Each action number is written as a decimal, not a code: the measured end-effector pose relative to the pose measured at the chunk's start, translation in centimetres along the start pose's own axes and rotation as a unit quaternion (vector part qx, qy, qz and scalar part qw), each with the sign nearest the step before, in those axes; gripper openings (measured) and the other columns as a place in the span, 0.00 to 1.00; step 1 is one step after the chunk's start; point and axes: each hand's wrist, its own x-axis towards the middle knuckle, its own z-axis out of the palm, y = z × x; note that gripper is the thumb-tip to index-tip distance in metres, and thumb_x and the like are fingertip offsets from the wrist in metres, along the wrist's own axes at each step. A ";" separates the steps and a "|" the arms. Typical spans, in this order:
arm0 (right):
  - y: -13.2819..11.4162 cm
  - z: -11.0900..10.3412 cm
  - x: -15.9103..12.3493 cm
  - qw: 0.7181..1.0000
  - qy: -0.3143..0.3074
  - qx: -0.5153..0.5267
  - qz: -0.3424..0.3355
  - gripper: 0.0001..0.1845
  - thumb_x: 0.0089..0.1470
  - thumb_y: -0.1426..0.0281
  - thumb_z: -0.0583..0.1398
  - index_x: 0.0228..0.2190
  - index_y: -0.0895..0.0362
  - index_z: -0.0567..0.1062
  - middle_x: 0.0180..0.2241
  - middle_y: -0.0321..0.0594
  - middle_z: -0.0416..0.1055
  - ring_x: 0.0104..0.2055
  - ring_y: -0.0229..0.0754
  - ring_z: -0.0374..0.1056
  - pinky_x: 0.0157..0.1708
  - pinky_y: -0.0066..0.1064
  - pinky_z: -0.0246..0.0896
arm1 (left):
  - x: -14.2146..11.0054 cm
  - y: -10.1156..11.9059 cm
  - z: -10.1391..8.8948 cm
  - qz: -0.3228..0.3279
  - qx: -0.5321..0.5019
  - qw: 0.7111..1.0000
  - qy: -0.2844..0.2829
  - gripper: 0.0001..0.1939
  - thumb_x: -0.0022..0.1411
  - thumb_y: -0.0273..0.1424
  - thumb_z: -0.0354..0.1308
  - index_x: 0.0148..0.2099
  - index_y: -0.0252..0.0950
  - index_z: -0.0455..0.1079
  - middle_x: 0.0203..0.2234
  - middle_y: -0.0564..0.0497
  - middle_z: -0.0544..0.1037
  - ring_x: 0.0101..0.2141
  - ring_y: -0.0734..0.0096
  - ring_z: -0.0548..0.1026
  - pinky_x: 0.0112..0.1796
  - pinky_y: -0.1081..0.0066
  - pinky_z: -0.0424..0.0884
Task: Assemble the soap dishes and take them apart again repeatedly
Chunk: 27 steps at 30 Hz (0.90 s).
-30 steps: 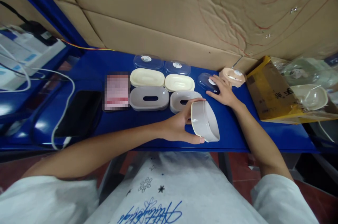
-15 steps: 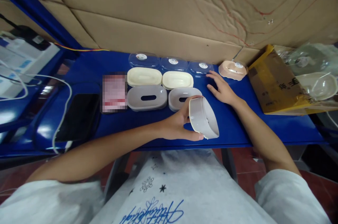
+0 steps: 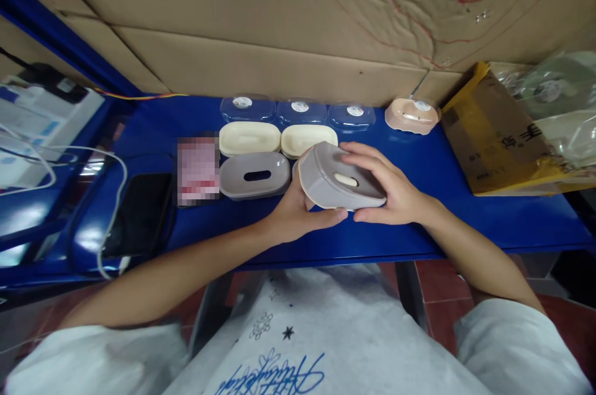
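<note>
Between both hands is a grey oval soap dish (image 3: 326, 181), tilted above the front of the blue table, its slotted face turned up and a pale piece showing through the slot. My left hand (image 3: 298, 215) grips its left end, thumb along the lower edge. My right hand (image 3: 395, 187) closes round the right end, fingers on top and thumb below. A grey slotted tray (image 3: 274, 162) lies just left. Behind are two cream trays, one on the left (image 3: 249, 134) and one on the right (image 3: 310, 139). Another grey piece is mostly hidden behind the held dish.
Clear lids (image 3: 300, 112) line the back of the blue table (image 3: 414, 162). A pinkish dish with a lid (image 3: 412, 115) stands back right, beside an open cardboard box (image 3: 488, 140). At left are a blurred pink packet (image 3: 199, 168), a black phone (image 3: 139, 208) and a white cable (image 3: 121, 184).
My right hand has come from near the right clear lid to grip the dish's right end. The dish, held by my left hand throughout, has turned so its slotted face shows.
</note>
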 end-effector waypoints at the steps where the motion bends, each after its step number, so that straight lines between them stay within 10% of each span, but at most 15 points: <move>1: 0.1 0.1 0.0 1.000 0.011 -0.001 -0.001 0.49 0.62 0.39 0.65 0.75 0.39 0.59 0.75 0.45 0.62 0.76 0.62 0.59 0.74 0.59 0.60 | 0.0 0.0 0.0 -0.003 0.003 1.000 0.001 0.59 0.60 0.61 0.71 0.80 0.42 0.48 0.66 0.33 0.74 0.67 0.40 0.73 0.62 0.45 0.75; 8: 0.9 1.1 0.0 0.997 0.073 0.026 0.015 0.39 0.66 0.39 0.60 0.70 0.42 0.67 0.67 0.45 0.72 0.68 0.60 0.69 0.68 0.57 0.67 | 0.3 -0.4 -0.1 0.001 0.035 0.999 0.010 0.50 0.65 0.56 0.70 0.78 0.40 0.55 0.64 0.34 0.78 0.64 0.41 0.76 0.60 0.45 0.77; 15: 2.8 -0.1 0.0 0.971 0.203 0.050 0.114 0.34 0.71 0.36 0.49 0.61 0.44 0.74 0.56 0.42 0.79 0.56 0.58 0.77 0.57 0.55 0.75 | 0.2 -1.4 -0.2 0.015 0.022 1.000 -0.014 0.52 0.70 0.50 0.66 0.81 0.48 0.38 0.74 0.35 0.65 0.69 0.46 0.71 0.61 0.50 0.77; 27: 11.7 -2.4 -1.1 0.986 0.022 -0.099 0.132 0.28 0.56 0.50 0.70 0.52 0.48 0.72 0.61 0.50 0.71 0.68 0.63 0.67 0.68 0.62 0.61 | -0.5 -1.1 0.8 0.037 -0.084 0.991 -0.098 0.55 0.63 0.45 0.74 0.80 0.50 0.43 0.74 0.36 0.62 0.72 0.41 0.66 0.68 0.44 0.68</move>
